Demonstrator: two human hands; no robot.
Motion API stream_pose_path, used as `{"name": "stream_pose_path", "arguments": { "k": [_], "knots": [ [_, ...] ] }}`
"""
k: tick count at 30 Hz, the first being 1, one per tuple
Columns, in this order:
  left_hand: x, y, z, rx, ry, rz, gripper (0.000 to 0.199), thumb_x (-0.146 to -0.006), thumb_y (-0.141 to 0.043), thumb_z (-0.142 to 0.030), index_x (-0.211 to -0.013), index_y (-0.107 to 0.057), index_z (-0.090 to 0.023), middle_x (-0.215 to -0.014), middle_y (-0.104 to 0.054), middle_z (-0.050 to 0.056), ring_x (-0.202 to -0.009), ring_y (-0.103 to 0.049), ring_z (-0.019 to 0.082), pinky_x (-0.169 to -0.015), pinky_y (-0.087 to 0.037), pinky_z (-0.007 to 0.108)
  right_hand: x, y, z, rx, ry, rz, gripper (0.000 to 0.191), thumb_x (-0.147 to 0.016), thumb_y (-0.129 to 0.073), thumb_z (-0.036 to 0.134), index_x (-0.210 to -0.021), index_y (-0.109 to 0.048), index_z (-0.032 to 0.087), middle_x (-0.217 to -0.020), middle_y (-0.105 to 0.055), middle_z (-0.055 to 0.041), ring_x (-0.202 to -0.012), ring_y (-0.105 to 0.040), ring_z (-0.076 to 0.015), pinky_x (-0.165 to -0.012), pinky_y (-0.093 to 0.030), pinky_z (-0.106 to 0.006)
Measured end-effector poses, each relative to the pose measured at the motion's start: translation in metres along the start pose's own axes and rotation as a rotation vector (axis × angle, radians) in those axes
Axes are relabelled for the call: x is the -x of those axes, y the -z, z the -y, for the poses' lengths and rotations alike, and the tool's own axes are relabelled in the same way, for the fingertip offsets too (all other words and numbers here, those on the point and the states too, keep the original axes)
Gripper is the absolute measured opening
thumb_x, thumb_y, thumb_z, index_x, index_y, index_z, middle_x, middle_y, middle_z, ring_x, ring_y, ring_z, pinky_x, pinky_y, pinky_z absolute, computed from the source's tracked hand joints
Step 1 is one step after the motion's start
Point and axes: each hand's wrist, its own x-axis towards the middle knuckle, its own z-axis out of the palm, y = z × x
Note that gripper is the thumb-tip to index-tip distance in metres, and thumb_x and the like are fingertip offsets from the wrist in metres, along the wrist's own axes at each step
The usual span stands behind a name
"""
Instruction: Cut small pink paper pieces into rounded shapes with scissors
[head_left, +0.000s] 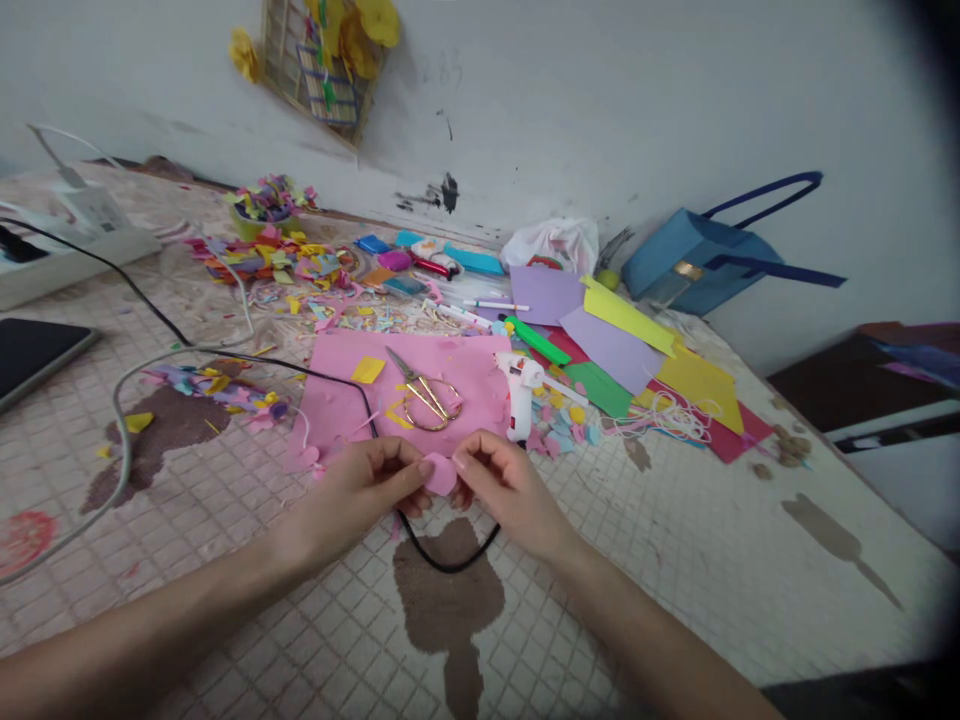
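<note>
Between my two hands is a small rounded pink paper piece (441, 474). My left hand (386, 477) pinches its left edge, and my right hand (495, 482) pinches its right edge. Just beyond them lies a pink sheet (337, 410) with gold-handled scissors (429, 400) and a yellow paper square (368, 370) on it. A white glue gun (520, 395) rests at the sheet's right edge, beyond my right hand. A black cable (450, 568) loops beneath my hands.
Colored paper sheets (611, 345), white string (667, 417) and a blue bag (701, 262) are at the right. Paper scraps (277, 258) and a small pot (262, 225) stand back left. A power strip (97, 255) and a phone (37, 355) lie far left.
</note>
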Motion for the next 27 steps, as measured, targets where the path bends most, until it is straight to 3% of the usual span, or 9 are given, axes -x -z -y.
{"name": "stream_pose_path", "arguments": {
  "k": [3, 5, 8, 16, 20, 24, 27],
  "knots": [
    [0.0002, 0.0007, 0.0010, -0.020, -0.011, -0.026, 0.023, -0.078, -0.060, -0.036, -0.066, -0.059, -0.016, -0.058, -0.062, 0.000, -0.056, -0.058, 0.014, -0.056, -0.046, 0.025, -0.0002, -0.0009, -0.0009, -0.054, -0.026, 0.039, 0.030, -0.090, -0.045, 0.043, -0.075, -0.053, 0.018, -0.062, -0.055, 0.0018, -0.055, -0.053, -0.0110, -0.056, -0.045, -0.025],
    [0.0004, 0.0005, 0.0014, -0.026, -0.015, -0.032, 0.024, -0.078, -0.060, -0.036, -0.066, -0.059, -0.016, -0.058, -0.062, 0.000, -0.056, -0.058, 0.014, -0.056, -0.046, 0.025, -0.0003, -0.0018, -0.0006, -0.057, -0.046, 0.042, 0.028, -0.085, -0.053, 0.044, -0.076, -0.054, 0.017, -0.063, -0.054, 0.0021, -0.056, -0.054, -0.0110, -0.054, -0.045, -0.024],
    [0.0009, -0.0007, 0.0019, -0.015, -0.001, -0.016, 0.023, -0.077, -0.060, -0.037, -0.067, -0.059, -0.016, -0.058, -0.063, 0.000, -0.056, -0.059, 0.014, -0.056, -0.046, 0.025, -0.0006, -0.0027, 0.0006, -0.042, -0.047, -0.002, 0.024, -0.077, -0.064, 0.038, -0.074, -0.053, 0.017, -0.064, -0.051, 0.0037, -0.056, -0.052, -0.0101, -0.053, -0.043, -0.023],
    [-0.0012, -0.0008, 0.0007, 0.019, 0.026, 0.014, 0.017, -0.073, -0.064, -0.032, -0.074, -0.062, -0.016, -0.066, -0.063, -0.001, -0.060, -0.060, 0.014, -0.059, -0.048, 0.025, -0.0003, -0.0005, 0.0013, 0.037, -0.024, 0.036, 0.014, -0.080, -0.058, 0.027, -0.073, -0.052, 0.017, -0.063, -0.049, 0.0048, -0.053, -0.049, -0.0084, -0.051, -0.040, -0.021],
    [-0.0025, 0.0014, 0.0001, -0.046, 0.023, 0.039, 0.016, -0.073, -0.063, -0.031, -0.069, -0.061, -0.016, -0.057, -0.060, -0.002, -0.053, -0.056, 0.012, -0.053, -0.045, 0.023, -0.0001, -0.0006, 0.0003, 0.026, -0.041, 0.039, 0.017, -0.080, -0.060, 0.031, -0.074, -0.053, 0.017, -0.064, -0.050, 0.0045, -0.053, -0.049, -0.0082, -0.050, -0.040, -0.021],
    [-0.0009, 0.0008, -0.0012, -0.020, 0.030, -0.019, 0.020, -0.073, -0.064, -0.034, -0.067, -0.060, -0.016, -0.056, -0.060, -0.001, -0.055, -0.057, 0.014, -0.054, -0.045, 0.024, 0.0000, -0.0016, 0.0009, -0.020, -0.041, 0.030, 0.024, -0.085, -0.053, 0.040, -0.076, -0.053, 0.017, -0.060, -0.053, 0.0035, -0.055, -0.052, -0.0102, -0.054, -0.043, -0.023],
    [0.0004, -0.0007, -0.0017, 0.006, 0.011, -0.051, 0.020, -0.072, -0.065, -0.035, -0.066, -0.060, -0.017, -0.057, -0.060, -0.002, -0.056, -0.057, 0.014, -0.056, -0.045, 0.024, -0.0001, -0.0038, 0.0017, -0.037, -0.065, 0.045, 0.027, -0.076, -0.064, 0.042, -0.075, -0.053, 0.017, -0.063, -0.053, 0.0036, -0.056, -0.051, -0.0102, -0.053, -0.042, -0.022]
  ]
}}
